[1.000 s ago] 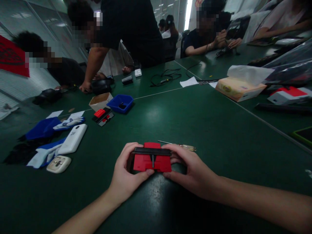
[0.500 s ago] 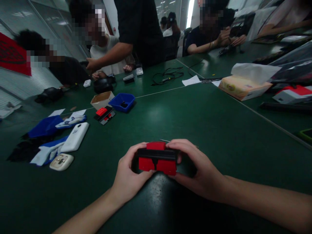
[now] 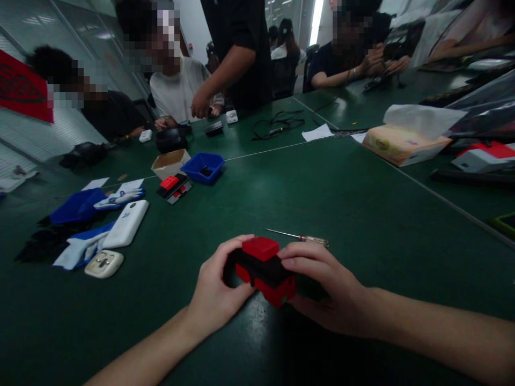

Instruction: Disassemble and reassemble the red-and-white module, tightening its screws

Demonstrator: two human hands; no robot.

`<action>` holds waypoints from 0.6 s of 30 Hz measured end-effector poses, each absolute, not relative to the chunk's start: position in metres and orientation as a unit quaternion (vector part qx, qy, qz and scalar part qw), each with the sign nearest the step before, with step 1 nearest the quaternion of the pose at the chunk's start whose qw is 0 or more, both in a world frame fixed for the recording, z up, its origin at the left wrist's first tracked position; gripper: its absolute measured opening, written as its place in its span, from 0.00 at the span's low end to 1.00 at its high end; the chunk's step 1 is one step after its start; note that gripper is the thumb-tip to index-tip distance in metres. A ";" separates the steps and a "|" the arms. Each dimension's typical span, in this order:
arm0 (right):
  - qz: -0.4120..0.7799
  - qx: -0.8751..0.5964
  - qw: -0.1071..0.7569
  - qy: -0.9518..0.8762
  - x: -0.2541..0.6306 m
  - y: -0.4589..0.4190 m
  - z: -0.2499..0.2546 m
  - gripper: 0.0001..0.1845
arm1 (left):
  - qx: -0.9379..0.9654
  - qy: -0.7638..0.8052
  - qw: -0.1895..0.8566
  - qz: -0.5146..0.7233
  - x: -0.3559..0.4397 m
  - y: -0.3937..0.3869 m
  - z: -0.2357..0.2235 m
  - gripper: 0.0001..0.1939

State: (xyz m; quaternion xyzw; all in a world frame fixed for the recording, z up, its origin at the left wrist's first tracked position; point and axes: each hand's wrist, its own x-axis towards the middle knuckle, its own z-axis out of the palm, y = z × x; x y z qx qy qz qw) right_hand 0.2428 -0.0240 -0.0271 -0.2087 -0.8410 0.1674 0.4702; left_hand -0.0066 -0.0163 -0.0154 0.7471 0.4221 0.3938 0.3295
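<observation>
Both hands hold a small red-and-black block-shaped device (image 3: 265, 271), with a raised red piece on top, a black band across its middle and red parts beneath. I cannot make out its exact kind. My left hand (image 3: 219, 284) grips the left end, fingers behind and thumb at the lower front. My right hand (image 3: 328, 287) closes on the right end, its fingertips at the top edge and the thumb low, partly hidden. The device sits tilted, its right end nearer to me. Just beyond my right hand, a screwdriver (image 3: 300, 236) with a clear handle lies on the table.
A similar red-and-black device (image 3: 174, 188) lies by a blue tray (image 3: 199, 171) and a cardboard box (image 3: 167, 163). Gloves (image 3: 86, 246), a white phone-shaped case (image 3: 126, 222) and a cream square object (image 3: 103, 264) are left. A tissue pack (image 3: 402, 146) stands right. Several people sit or stand beyond.
The device has turned and tilted in my hands, showing more of its top, with its right end swung nearer. The screwdriver shows more fully. A standing person's arm across the table has moved right.
</observation>
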 end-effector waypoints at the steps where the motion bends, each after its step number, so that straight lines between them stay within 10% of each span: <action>1: 0.161 -0.199 0.469 -0.846 0.243 -0.025 -0.027 0.29 | 0.750 0.421 0.324 0.394 -0.006 -0.016 -0.015 0.31; 18: 0.072 -0.118 0.356 -0.924 0.239 -0.030 -0.020 0.20 | 0.792 0.354 0.305 0.393 -0.009 -0.018 -0.008 0.39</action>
